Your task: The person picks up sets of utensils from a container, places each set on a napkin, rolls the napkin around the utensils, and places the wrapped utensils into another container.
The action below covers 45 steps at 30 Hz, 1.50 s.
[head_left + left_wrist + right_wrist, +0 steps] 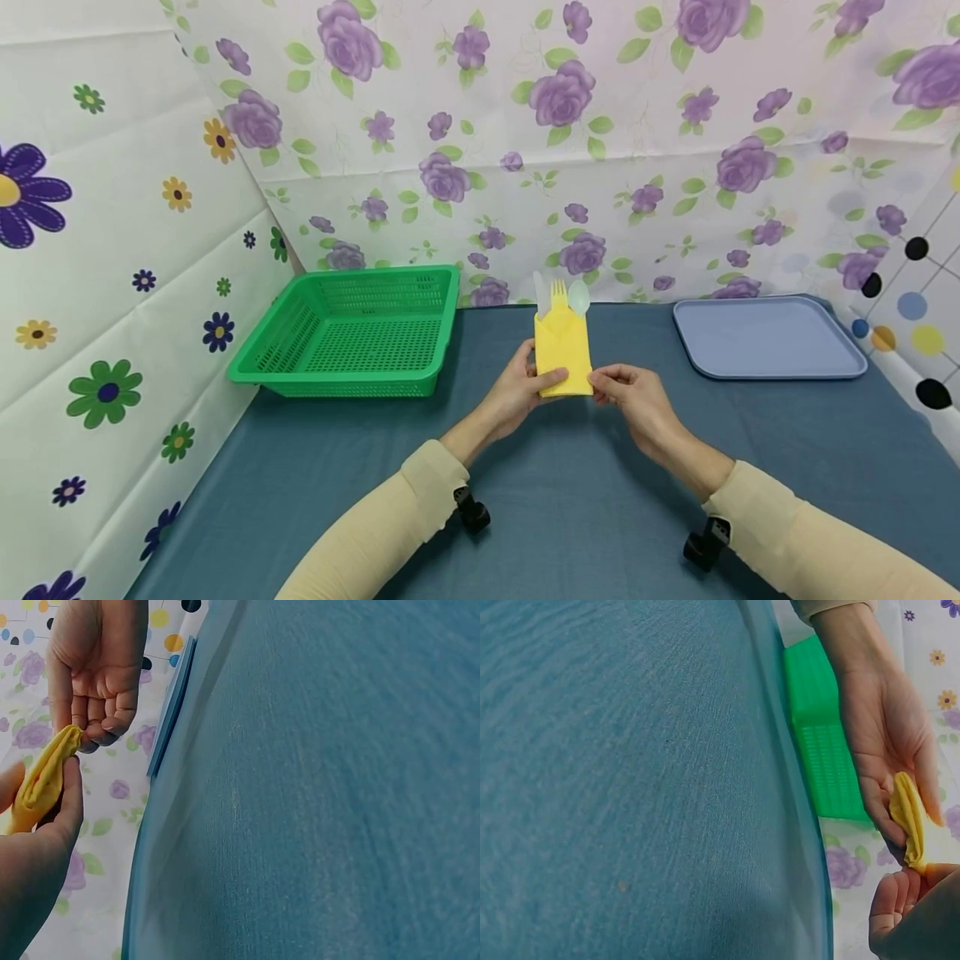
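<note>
A yellow folded napkin [564, 350] stands upright between my hands, raised above the table. Out of its top pocket stick a clear knife [541, 292], a yellow fork [558, 293] and a pale spoon [578, 297]. My left hand [519, 387] grips the napkin's lower left side, thumb in front and fingers behind. With thumb and fingertips, my right hand [630, 400] pinches its lower right corner. Both wrist views show the folded bottom edge of the napkin [43, 780]; the cutlery is hidden there.
A green perforated basket [348, 377] stands at the back left of the blue-covered table [570, 533]. At the back right lies a blue-grey tray [772, 337]. Flower-printed sheets [480, 125] hang behind and at the left.
</note>
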Tool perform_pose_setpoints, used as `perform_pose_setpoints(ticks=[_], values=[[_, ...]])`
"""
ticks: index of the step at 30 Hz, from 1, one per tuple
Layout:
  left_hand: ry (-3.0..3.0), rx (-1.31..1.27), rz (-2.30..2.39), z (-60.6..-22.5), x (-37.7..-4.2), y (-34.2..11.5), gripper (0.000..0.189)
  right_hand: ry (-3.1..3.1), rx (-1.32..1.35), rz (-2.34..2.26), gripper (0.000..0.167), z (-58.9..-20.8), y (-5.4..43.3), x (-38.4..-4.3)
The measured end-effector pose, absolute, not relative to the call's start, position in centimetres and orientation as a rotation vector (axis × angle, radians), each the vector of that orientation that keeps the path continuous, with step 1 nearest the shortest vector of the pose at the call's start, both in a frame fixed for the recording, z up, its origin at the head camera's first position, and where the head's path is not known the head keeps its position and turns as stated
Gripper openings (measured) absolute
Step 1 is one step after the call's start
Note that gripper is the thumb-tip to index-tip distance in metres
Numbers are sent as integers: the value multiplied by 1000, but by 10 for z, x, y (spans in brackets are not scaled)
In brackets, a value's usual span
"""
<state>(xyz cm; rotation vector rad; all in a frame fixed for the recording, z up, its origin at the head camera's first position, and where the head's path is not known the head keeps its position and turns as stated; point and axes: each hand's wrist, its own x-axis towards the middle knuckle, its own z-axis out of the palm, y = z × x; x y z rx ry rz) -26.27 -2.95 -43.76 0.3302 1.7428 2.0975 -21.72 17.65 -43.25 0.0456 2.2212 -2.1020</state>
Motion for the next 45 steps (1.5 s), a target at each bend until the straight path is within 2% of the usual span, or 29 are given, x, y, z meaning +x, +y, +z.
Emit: perform_pose_setpoints(ticks=[8,32,45], values=[[1740,338,2107,-437,-263,-30,67,2261,-20,-2090,35,-426,177,-215],[1769,340,2096,-439,-264,-31,62,2291,-85,-2043,34,-425,180,-220],[1825,370,2095,-439,-262,-28,65,2511,1,-1948,30,-428,174,-213]])
